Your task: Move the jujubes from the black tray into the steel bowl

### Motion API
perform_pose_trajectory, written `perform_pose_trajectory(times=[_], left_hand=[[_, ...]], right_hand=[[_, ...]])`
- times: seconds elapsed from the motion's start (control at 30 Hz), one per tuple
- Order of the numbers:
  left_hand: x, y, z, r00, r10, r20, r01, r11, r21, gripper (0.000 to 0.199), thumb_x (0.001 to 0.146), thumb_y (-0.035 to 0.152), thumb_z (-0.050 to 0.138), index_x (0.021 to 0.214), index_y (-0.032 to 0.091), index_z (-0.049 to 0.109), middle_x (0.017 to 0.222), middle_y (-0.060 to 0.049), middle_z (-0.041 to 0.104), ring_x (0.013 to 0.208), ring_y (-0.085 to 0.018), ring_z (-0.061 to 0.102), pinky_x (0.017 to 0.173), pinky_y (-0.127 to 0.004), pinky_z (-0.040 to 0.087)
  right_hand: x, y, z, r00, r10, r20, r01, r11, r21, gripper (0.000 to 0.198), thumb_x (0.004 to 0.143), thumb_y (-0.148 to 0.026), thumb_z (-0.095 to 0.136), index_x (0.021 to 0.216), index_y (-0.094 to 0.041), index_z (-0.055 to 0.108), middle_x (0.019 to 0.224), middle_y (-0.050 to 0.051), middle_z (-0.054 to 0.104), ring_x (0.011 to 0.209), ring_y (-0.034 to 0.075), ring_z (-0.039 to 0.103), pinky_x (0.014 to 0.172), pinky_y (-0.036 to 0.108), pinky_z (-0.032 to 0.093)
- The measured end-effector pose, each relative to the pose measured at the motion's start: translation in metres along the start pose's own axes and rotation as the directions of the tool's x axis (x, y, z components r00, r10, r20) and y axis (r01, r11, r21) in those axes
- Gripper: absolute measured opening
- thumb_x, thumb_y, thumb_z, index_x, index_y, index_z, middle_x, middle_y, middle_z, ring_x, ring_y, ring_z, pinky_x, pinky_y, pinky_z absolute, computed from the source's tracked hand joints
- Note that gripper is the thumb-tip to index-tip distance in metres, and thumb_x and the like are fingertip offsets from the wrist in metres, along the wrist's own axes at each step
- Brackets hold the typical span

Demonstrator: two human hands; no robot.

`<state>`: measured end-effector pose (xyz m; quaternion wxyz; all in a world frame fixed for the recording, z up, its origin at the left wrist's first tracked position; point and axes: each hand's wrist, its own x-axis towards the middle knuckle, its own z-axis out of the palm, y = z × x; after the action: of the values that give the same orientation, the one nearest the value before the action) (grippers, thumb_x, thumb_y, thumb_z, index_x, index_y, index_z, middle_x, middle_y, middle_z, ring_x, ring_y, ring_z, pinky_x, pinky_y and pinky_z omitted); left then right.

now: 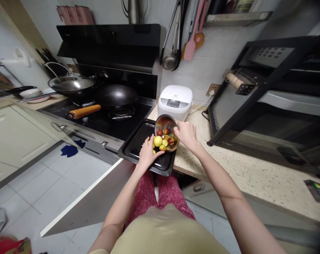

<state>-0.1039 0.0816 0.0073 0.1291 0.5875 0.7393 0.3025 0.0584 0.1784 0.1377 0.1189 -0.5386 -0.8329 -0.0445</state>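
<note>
A metal bowl [168, 121] is tipped on its side over a black baking tray [133, 143], its mouth facing left. My right hand [186, 135] grips the bowl's rim. Several round fruits that look like jujubes [158, 141], yellow-green and reddish brown, lie in the bowl and at its lower lip. Cupped against the fruits at the mouth is my left hand [148, 153], its thumb and fingers apart. Some fruits are partly hidden behind that hand. The tray rests at the counter's edge, in front of my body.
A white rice cooker [176, 100] stands behind the bowl. On the left, the stove holds a black wok [116, 95] and a lidded pan [72, 84]. An oven [276, 116] occupies the right counter. An open cabinet door [88, 201] juts out below the tray.
</note>
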Motion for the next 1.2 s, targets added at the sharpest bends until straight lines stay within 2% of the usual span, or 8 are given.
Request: perform_pose_trajectory(times=[0.2, 0.4, 0.63, 0.8, 1.03, 1.2], left_hand=[[0.001, 0.0, -0.001, 0.999, 0.031, 0.009, -0.032, 0.998, 0.051, 0.093, 0.088, 0.05, 0.076, 0.163, 0.021, 0.029, 0.161, -0.021, 0.04, 0.146, -0.039, 0.046, 0.118, -0.051, 0.041], [0.0, 0.0, -0.002, 0.999, 0.026, 0.02, -0.027, 0.997, 0.069, 0.095, 0.086, 0.048, 0.079, 0.162, 0.02, 0.029, 0.16, -0.022, 0.04, 0.146, -0.04, 0.045, 0.118, -0.052, 0.04], [0.001, 0.004, -0.004, 0.999, 0.024, 0.024, -0.026, 0.997, 0.071, 0.093, 0.085, 0.045, 0.081, 0.16, 0.019, 0.034, 0.159, -0.023, 0.041, 0.146, -0.039, 0.046, 0.117, -0.052, 0.041], [0.001, 0.002, -0.002, 1.0, 0.027, 0.011, -0.028, 0.997, 0.069, 0.094, 0.084, 0.046, 0.082, 0.16, 0.021, 0.034, 0.159, -0.022, 0.04, 0.146, -0.039, 0.046, 0.117, -0.052, 0.042], [-0.002, 0.0, -0.002, 0.999, 0.034, 0.005, -0.034, 0.994, 0.102, 0.091, 0.086, 0.048, 0.08, 0.159, 0.02, 0.035, 0.16, -0.023, 0.04, 0.147, -0.041, 0.044, 0.117, -0.054, 0.042], [-0.005, 0.001, -0.002, 0.996, 0.083, -0.012, -0.082, 0.991, 0.104, 0.085, 0.088, 0.046, 0.078, 0.158, 0.022, 0.037, 0.158, -0.022, 0.043, 0.146, -0.039, 0.046, 0.115, -0.054, 0.044]], right_hand=[[0.003, 0.001, -0.002, 1.0, 0.023, 0.008, -0.023, 1.0, 0.0, 0.052, 0.096, -0.023, 0.046, 0.145, -0.023, 0.062, 0.112, 0.018, 0.078, 0.101, 0.031, 0.072, 0.08, 0.034, 0.044], [0.005, 0.004, -0.005, 0.999, 0.004, -0.041, -0.004, 1.0, 0.012, 0.051, 0.094, -0.023, 0.048, 0.142, -0.028, 0.065, 0.102, 0.014, 0.079, 0.096, 0.031, 0.073, 0.076, 0.034, 0.044], [0.006, 0.003, -0.012, 0.996, 0.02, -0.082, -0.021, 1.0, -0.014, 0.048, 0.094, -0.026, 0.051, 0.138, -0.025, 0.069, 0.101, 0.016, 0.079, 0.093, 0.031, 0.071, 0.075, 0.034, 0.044], [0.004, 0.008, -0.012, 0.993, 0.046, -0.113, -0.046, 0.999, -0.005, 0.049, 0.094, -0.025, 0.051, 0.139, -0.028, 0.068, 0.1, 0.016, 0.079, 0.092, 0.032, 0.071, 0.075, 0.035, 0.044], [-0.003, 0.031, -0.015, 0.96, 0.155, -0.233, -0.136, 0.986, 0.095, 0.049, 0.091, -0.025, 0.051, 0.135, -0.025, 0.072, 0.094, 0.017, 0.078, 0.084, 0.031, 0.069, 0.074, 0.037, 0.045], [-0.023, 0.069, -0.011, 0.895, 0.31, -0.322, -0.234, 0.938, 0.254, 0.048, 0.082, -0.027, 0.056, 0.124, -0.023, 0.078, 0.081, 0.012, 0.076, 0.075, 0.027, 0.066, 0.073, 0.037, 0.046]])
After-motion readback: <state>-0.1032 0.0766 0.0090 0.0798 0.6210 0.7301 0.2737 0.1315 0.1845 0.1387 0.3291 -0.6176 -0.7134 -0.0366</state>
